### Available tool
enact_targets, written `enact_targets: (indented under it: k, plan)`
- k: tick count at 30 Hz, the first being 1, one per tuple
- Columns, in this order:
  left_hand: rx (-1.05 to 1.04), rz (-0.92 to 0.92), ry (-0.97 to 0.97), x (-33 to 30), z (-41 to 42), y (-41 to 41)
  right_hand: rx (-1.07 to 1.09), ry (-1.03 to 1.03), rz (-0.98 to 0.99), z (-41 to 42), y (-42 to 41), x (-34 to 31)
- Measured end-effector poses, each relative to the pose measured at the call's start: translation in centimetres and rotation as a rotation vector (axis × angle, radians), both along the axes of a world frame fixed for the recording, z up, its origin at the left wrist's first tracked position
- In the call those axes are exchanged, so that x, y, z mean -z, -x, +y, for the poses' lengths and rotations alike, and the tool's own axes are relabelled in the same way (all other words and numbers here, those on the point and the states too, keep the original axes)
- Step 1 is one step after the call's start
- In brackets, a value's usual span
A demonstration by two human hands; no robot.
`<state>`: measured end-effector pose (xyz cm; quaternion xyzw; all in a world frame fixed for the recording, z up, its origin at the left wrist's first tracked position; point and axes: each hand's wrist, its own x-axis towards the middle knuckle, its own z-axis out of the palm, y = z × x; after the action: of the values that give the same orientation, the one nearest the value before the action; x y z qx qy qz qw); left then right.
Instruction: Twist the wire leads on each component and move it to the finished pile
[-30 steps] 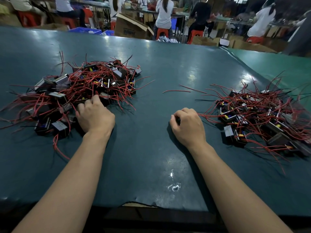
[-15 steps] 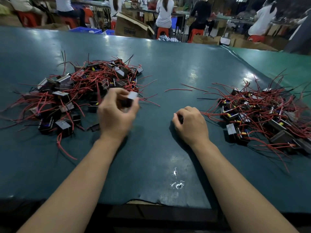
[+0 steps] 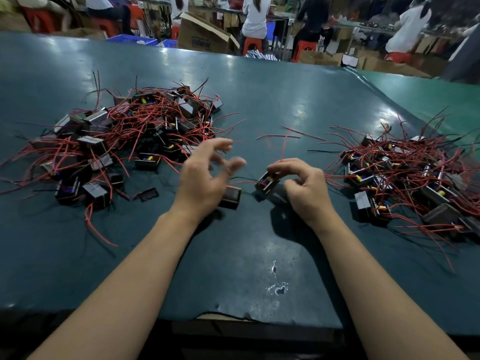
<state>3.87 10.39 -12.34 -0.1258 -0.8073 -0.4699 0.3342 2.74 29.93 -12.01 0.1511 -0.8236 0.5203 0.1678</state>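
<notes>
1. A pile of small block-shaped components (image 3: pixel 135 141) with tangled red wires lies on the left part of the dark green desk (image 3: pixel 259 94), reaching toward the left edge.
2. A flat dark piece (image 3: pixel 148 194) lies alone on the desk just off the near right side of that pile.
3. The left hand (image 3: pixel 205 178) is raised over the middle of the desk, fingers spread and loosely bent, blurred, gripping nothing.
4. A single dark component (image 3: pixel 231 197) sits on the desk just beside the left hand's wrist, partly hidden by it; whether they touch I cannot tell.
5. The right hand (image 3: pixel 301 183) has its fingers curled and pinches a component (image 3: pixel 267 181), which is tilted with its yellow and blue parts showing, between the 2 hands near the desk's middle.
6. A thin red lead (image 3: pixel 284 146) rises from the right hand's fingertips.
7. A few loose red wires (image 3: pixel 278 136) lie on the desk beyond the hands.
8. A second pile of components (image 3: pixel 405 178) with red wires covers the right part of the desk, just beside the right hand.
9. A worn, scratched patch (image 3: pixel 278 288) marks the desk near its front edge.
10. Beyond the far edge, people sit on red stools (image 3: pixel 250 44) among cardboard boxes (image 3: pixel 205 35).
</notes>
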Motion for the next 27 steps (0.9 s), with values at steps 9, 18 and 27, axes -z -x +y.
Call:
enact_targets:
  k: [9, 18, 27]
  plan:
    - [-0.069, -0.261, 0.417, 0.5, -1.1, -0.7, 0.233, 0.349, -0.096, 0.8, 1.5, 0.6]
    - [-0.212, -0.213, 0.375, 0.6, -1.5, 0.0, 0.372, 0.496, -0.009, 1.2, 1.2, 0.2]
    - [-1.000, -0.482, 0.235, 0.1, -4.0, 1.1, 0.371, 0.416, -0.034, 0.8, 1.0, 0.1]
